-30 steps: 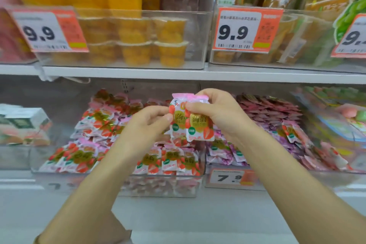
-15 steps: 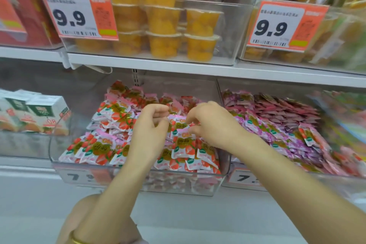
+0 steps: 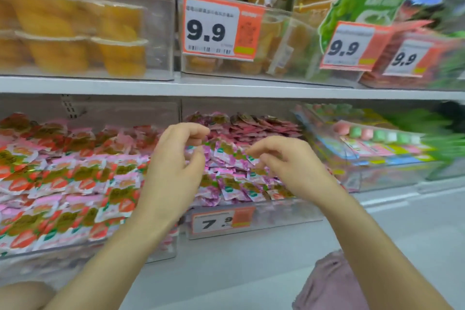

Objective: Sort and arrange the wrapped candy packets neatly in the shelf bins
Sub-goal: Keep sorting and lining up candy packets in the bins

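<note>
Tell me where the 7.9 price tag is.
In the head view, the 7.9 price tag sits lower centre, on the front of the clear bin of purple candy packets, below the gap between the left hand and right hand.

- A white shelf board (image 3: 226,88) runs across the whole view, with stock above and below it.
- A slotted metal strip (image 3: 68,108) stands upright at the back, under the board on the left.
- The base ledge (image 3: 251,259) below is pale grey and smooth.
- Above the board, a clear tub (image 3: 161,33) holds stacked orange cups (image 3: 118,55).
- Orange-edged price tags read 9.9 (image 3: 214,30), 9.9 (image 3: 349,48) and 9.9 (image 3: 407,58); a lower tag (image 3: 221,220) reads 7.9.
- The light is bright and even; the right edge is blurred.
</note>
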{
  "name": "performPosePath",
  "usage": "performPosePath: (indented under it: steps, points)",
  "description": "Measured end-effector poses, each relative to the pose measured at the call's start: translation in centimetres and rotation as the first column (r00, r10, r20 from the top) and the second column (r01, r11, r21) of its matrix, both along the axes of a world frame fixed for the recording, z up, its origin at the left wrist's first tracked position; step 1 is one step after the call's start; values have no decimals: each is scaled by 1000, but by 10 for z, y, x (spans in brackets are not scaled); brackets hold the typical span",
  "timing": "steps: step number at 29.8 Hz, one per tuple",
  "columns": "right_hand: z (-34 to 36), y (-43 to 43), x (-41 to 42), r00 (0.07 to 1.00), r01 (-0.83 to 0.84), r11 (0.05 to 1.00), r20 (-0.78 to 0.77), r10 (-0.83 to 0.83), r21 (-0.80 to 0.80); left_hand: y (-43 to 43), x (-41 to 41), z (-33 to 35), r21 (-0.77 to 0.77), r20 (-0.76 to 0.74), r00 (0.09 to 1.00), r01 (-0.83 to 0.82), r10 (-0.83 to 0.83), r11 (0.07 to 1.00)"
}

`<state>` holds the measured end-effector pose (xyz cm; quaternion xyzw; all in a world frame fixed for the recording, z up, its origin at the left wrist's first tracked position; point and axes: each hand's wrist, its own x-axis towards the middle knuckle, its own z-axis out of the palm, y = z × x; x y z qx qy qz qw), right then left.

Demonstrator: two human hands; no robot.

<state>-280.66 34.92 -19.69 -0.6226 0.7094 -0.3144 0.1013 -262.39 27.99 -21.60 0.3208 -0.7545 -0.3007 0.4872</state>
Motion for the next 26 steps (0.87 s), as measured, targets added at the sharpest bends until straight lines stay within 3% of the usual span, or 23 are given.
performPosePath:
  steps: [3,6,11,16,19,23,26]
  points:
    - [-9,16,-58,973,230,973,-8,-230,-17,5,-47,-4,-15,101,988,117,-115,993]
    - [-12,28,-102,926,354,935,-139,-350,-1,6,-84,-13,-22,166,973,165,-159,986]
    - [-21,30,-111,954,241,931,-242,-176,273,8,-109,-24,12,208,960,186,-185,982]
    - [-31,12,-101,836,387,819,-536,-118,423,8,-125,-28,68,205,957,194,-204,979]
    - [-27,8,-95,809,433,817,-564,-166,381,8,-125,-29,86,209,955,197,-211,977]
    - [-22,11,-94,748,472,868,-590,-304,151,7,-122,-28,106,199,954,206,-223,973]
    - [-18,16,-99,755,448,894,-538,-375,7,9,-119,-26,131,188,953,213,-236,968]
